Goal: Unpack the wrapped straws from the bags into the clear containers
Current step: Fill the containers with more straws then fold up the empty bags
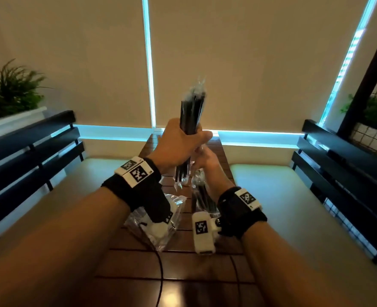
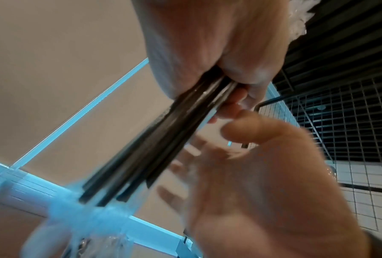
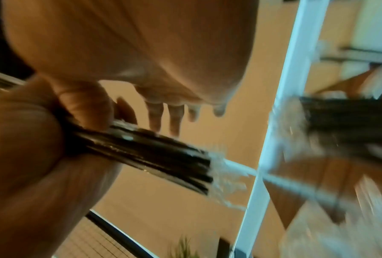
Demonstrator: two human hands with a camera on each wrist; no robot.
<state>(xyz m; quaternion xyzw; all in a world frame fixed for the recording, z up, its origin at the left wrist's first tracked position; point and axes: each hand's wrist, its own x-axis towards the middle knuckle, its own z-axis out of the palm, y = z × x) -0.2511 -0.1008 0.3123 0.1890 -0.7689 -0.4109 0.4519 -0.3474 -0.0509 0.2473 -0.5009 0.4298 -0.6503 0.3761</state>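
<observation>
My left hand (image 1: pixel 181 142) grips a bundle of black straws in clear wrappers (image 1: pixel 192 111) and holds it upright above the table. The same grip shows in the left wrist view, where the left hand (image 2: pixel 219 52) holds the straws (image 2: pixel 163 139). Just below it is my right hand (image 1: pixel 204 156), fingers loose beside the bundle's lower end; whether it touches the wrap is unclear. From the right wrist, the right hand's fingers (image 3: pixel 174 118) hang relaxed above the bundle (image 3: pixel 154 160). A second batch of wrapped black straws (image 1: pixel 205 196) lies by my right wrist. No clear container is recognisable.
A crumpled clear plastic bag (image 1: pixel 158 227) lies on the dark slatted wooden table (image 1: pixel 183 271) under my left wrist. Thin black cables (image 1: pixel 161 273) cross the table's near part. Cushioned benches with black slatted backs (image 1: pixel 28 147) flank the table. A plant (image 1: pixel 10 87) stands back left.
</observation>
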